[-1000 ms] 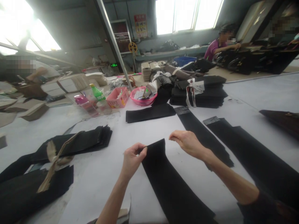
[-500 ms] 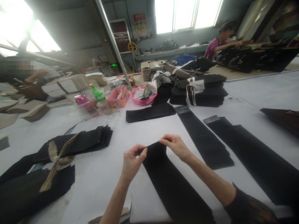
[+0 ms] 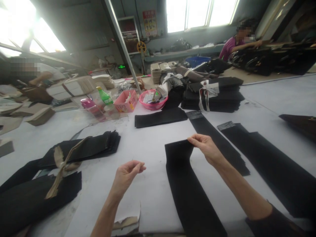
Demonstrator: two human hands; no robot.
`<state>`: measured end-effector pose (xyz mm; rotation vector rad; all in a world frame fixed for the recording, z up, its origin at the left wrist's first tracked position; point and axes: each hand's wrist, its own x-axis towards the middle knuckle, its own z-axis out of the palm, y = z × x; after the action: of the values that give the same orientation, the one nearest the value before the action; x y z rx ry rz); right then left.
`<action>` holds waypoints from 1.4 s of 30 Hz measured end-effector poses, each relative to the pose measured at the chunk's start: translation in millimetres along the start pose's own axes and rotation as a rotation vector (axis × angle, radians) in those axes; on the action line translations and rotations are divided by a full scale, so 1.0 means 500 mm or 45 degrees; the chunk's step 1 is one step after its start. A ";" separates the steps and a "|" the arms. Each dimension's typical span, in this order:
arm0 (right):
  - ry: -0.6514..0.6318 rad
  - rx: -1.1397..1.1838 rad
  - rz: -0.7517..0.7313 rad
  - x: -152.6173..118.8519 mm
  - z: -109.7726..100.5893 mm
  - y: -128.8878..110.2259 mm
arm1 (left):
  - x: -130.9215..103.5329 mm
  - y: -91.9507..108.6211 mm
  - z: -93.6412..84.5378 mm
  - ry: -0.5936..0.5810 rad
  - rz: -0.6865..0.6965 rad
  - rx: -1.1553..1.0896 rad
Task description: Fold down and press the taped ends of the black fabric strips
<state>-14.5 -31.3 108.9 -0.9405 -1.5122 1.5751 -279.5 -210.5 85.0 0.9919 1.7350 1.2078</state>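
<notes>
My right hand (image 3: 203, 146) pinches the top right corner of a long black strip (image 3: 190, 184), probably cloth or sheet material. The strip's far end is lifted and bent upward, while its near part runs down past the bottom edge of the view. To the left of it, my left hand (image 3: 129, 172) hangs over the white table, apart from the strip. Its thumb and fingertips are pressed together, and nothing shows between them. More black strips (image 3: 217, 141) lie flat beyond my right forearm, close to a further dark stack (image 3: 269, 164).
Black pieces tied with a tan band (image 3: 60, 166) lie at left. Ahead are a flat black stack (image 3: 160, 118), a white-tied bundle (image 3: 212, 95), a pink basin (image 3: 153, 103), a pink box (image 3: 125, 101) and a green bottle (image 3: 105, 96). Two people work farther off.
My left hand has let go of the strip's left corner and moved left and down. My right hand has drawn the strip's raised end to the right and slightly up.
</notes>
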 end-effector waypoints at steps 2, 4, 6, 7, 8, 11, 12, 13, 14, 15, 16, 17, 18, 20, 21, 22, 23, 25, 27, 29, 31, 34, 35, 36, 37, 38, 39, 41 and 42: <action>-0.076 -0.063 0.016 -0.002 0.002 0.004 | 0.001 -0.019 -0.008 -0.011 -0.024 0.010; -0.139 -0.098 0.023 -0.006 0.020 0.010 | 0.005 -0.026 0.001 0.010 -0.012 -0.005; -0.178 -0.096 0.034 -0.010 0.041 0.015 | 0.011 -0.019 0.022 0.020 0.032 -0.038; -0.193 -0.092 0.041 -0.011 0.050 0.015 | 0.014 -0.010 0.034 0.020 0.069 -0.042; -0.207 -0.088 0.049 -0.011 0.057 0.014 | 0.018 0.000 0.048 0.017 0.115 -0.031; -0.244 -0.085 0.075 -0.014 0.068 0.007 | 0.024 0.039 0.089 -0.004 0.252 0.071; -0.255 -0.094 0.070 -0.016 0.069 0.004 | 0.025 0.051 0.102 -0.008 0.293 0.109; -0.270 -0.112 0.058 -0.018 0.070 0.000 | 0.025 0.062 0.115 -0.010 0.325 0.136; -0.285 -0.137 0.041 -0.020 0.070 -0.003 | 0.025 0.071 0.126 -0.009 0.346 0.147; -0.298 -0.162 0.022 -0.023 0.070 -0.006 | 0.025 0.078 0.136 -0.004 0.359 0.142; -0.297 -0.182 0.004 -0.025 0.070 -0.008 | 0.024 0.083 0.144 -0.002 0.362 0.128; -0.285 -0.184 -0.004 -0.028 0.070 -0.011 | 0.023 0.086 0.149 -0.005 0.359 0.111; -0.264 -0.167 -0.001 -0.030 0.070 -0.013 | 0.022 0.089 0.153 -0.008 0.354 0.096; -0.216 -0.094 0.015 -0.035 0.072 -0.015 | 0.019 0.090 0.157 -0.002 0.348 0.078; -0.204 -0.059 0.018 -0.037 0.073 -0.016 | 0.018 0.091 0.159 0.007 0.348 0.075; -0.203 -0.036 0.015 -0.039 0.075 -0.016 | 0.016 0.091 0.160 0.020 0.354 0.077; -0.210 -0.034 0.003 -0.042 0.077 -0.016 | 0.013 0.092 0.161 0.037 0.370 0.085; -0.204 -0.087 -0.031 -0.049 0.082 -0.015 | 0.005 0.097 0.165 0.069 0.421 0.119; -0.175 -0.183 -0.051 -0.057 0.084 -0.015 | -0.006 0.103 0.170 0.108 0.487 0.184; -0.136 -0.281 -0.075 -0.065 0.083 -0.018 | -0.016 0.111 0.173 0.149 0.530 0.254; -0.114 -0.350 -0.109 -0.070 0.079 -0.023 | -0.025 0.118 0.174 0.153 0.525 0.273; -0.104 -0.390 -0.158 -0.082 0.072 -0.033 | -0.034 0.123 0.175 0.089 0.442 0.159; -0.106 -0.396 -0.170 -0.087 0.071 -0.035 | -0.037 0.123 0.175 0.069 0.413 0.110; -0.108 -0.404 -0.180 -0.093 0.070 -0.037 | -0.039 0.122 0.175 0.054 0.391 0.072; -0.107 -0.415 -0.188 -0.098 0.070 -0.038 | -0.041 0.120 0.175 0.046 0.378 0.052; -0.104 -0.430 -0.190 -0.102 0.070 -0.038 | -0.043 0.119 0.175 0.046 0.378 0.050; -0.110 -0.440 -0.180 -0.105 0.071 -0.036 | -0.045 0.117 0.174 0.053 0.390 0.062; -0.141 -0.417 -0.122 -0.107 0.072 -0.028 | -0.049 0.115 0.172 0.081 0.437 0.108; -0.153 -0.386 -0.090 -0.105 0.072 -0.023 | -0.051 0.115 0.171 0.098 0.461 0.127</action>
<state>-22.5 -94.3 122.4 -0.9580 -1.8859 1.3974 -182.7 -190.3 123.5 1.3798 1.7368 1.4087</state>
